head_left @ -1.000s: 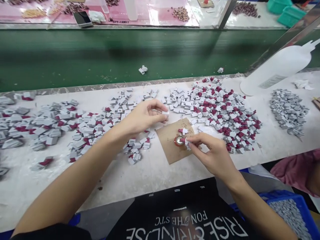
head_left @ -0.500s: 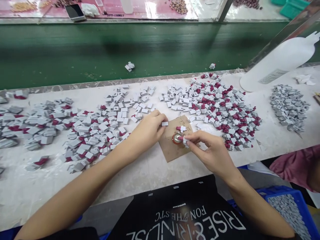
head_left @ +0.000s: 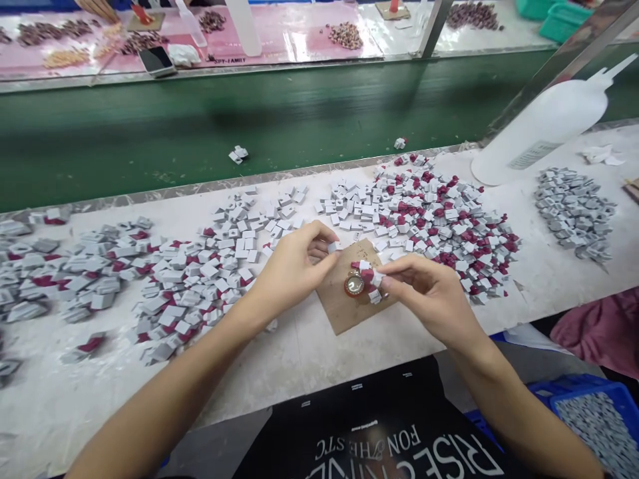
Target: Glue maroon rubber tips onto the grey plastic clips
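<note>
My left hand [head_left: 302, 259] pinches a small light grey block [head_left: 333, 247] at the upper left edge of a brown cardboard square [head_left: 339, 319]. Between the thumb and fingers of my right hand [head_left: 429, 286] is a small dark red and white piece [head_left: 372, 276], held over the cardboard. Just left of that piece, a small round dish with a red-orange rim [head_left: 354, 285] rests on the cardboard. Another dark red and white piece lies behind the dish, partly overlapped by the held one. A further pale piece [head_left: 375, 296] shows below my right fingertips.
Piles of grey and dark red pieces [head_left: 170, 286] spread to the left, with a mixed pile [head_left: 449, 219] behind my right hand. Farther right are a grey pile [head_left: 574, 213] and a large white bottle [head_left: 544, 130]. A green belt [head_left: 299, 113] runs behind the table.
My right hand has lifted the red and white piece slightly away from the dish. My left hand's fingers have shifted, still holding the block. The camera view has tilted upward.
</note>
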`<state>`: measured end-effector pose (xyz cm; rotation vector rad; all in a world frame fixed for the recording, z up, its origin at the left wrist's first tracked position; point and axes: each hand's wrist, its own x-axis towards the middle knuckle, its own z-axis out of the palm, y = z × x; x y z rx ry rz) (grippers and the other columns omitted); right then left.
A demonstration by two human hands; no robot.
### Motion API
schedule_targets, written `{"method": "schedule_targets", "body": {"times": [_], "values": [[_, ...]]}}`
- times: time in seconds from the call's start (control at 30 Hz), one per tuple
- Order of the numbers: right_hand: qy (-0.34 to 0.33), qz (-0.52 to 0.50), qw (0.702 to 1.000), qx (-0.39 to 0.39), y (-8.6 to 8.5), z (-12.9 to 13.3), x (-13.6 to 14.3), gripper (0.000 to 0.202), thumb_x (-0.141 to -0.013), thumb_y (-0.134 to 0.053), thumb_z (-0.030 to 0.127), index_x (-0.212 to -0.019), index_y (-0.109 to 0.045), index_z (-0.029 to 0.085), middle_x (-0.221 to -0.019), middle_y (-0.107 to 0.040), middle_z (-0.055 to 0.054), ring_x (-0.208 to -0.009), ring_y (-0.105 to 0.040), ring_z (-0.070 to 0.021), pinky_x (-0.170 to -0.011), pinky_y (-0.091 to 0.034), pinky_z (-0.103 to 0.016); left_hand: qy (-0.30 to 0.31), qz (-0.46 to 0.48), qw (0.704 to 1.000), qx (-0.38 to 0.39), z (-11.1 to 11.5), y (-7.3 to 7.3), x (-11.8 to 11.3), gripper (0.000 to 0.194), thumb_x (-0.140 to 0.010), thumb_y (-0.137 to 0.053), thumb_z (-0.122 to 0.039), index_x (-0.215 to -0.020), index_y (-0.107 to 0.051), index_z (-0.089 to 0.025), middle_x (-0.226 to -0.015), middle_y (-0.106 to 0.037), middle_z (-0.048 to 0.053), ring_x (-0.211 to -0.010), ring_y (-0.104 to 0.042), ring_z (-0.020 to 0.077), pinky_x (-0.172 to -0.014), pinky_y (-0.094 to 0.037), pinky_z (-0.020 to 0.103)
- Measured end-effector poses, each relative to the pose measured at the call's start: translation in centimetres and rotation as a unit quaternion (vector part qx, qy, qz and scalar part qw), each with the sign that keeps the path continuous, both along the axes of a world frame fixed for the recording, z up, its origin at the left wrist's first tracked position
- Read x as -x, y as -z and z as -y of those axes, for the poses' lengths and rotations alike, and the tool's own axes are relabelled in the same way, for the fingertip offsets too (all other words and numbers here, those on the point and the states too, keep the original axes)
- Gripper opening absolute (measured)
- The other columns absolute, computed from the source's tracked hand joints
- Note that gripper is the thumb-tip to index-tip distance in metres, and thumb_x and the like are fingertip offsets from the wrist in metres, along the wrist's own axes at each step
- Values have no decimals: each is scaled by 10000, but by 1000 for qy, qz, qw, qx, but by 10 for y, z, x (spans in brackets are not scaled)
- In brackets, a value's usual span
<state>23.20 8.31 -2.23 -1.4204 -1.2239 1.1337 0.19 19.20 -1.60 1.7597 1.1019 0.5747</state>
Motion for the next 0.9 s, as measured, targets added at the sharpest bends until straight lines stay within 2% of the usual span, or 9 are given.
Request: {"method": "schedule_targets", "body": {"times": [0.07,0.13,0.2,0.27,0.4,0.63,0.9], "values": [[46,-76,996,-4,2,-8,-3,163,-954,-890,431,-1042,-853,300,-1053,-880,-41,-1012,-856,-273,-941,-720,-453,-10,89,993,81,0,-7,-5,194,-938,-804,-320,-1086,-702,-249,-1046,-821,64,-991,-819,271,-900,-684,439],[73,-146,986,-11,4,-17,-5,209,-929,-903,471,-1030,-813,312,-1067,-879,-29,-1090,-857,-287,-1046,-702,-514,-17,151,980,130,1,-14,-12,218,-935,-835,-339,-1099,-720,-254,-1025,-834,58,-931,-831,260,-858,-702,426],[73,-194,978,-19,4,-24,-6,229,-919,-899,482,-1025,-771,324,-1099,-881,-16,-1164,-852,-295,-1136,-662,-566,-30,194,971,139,1,-20,-20,226,-923,-860,-331,-1097,-742,-248,-1051,-842,63,-904,-833,242,-857,-708,409],[58,-201,978,-25,3,-28,-6,223,-944,-865,492,-1043,-744,333,-1151,-882,-13,-1225,-839,-295,-1175,-637,-589,-37,221,965,138,2,-22,-26,233,-905,-880,-326,-1084,-760,-238,-1085,-846,73,-921,-834,235,-885,-710,400],[48,-161,985,-24,4,-28,-5,262,-974,-812,559,-1071,-727,332,-1200,-881,-33,-1276,-821,-305,-1156,-649,-598,-12,227,963,144,6,-21,-34,237,-886,-885,-330,-1076,-777,-239,-1072,-846,69,-943,-828,241,-906,-715,415],[72,-187,979,-24,2,-25,-1,281,-906,-900,529,-1027,-768,313,-1122,-889,-27,-1155,-852,-283,-1188,-633,-586,1,242,958,150,8,-16,-37,215,-883,-875,-294,-1062,-772,-234,-1047,-846,62,-946,-830,237,-834,-709,381],[59,-155,986,-28,5,-26,-2,317,-914,-902,557,-1050,-785,296,-1132,-879,-51,-1111,-846,-287,-1044,-706,-534,1,213,967,141,9,-17,-33,177,-904,-866,-306,-1040,-769,-249,-1032,-845,55,-973,-827,240,-868,-703,390]]}}
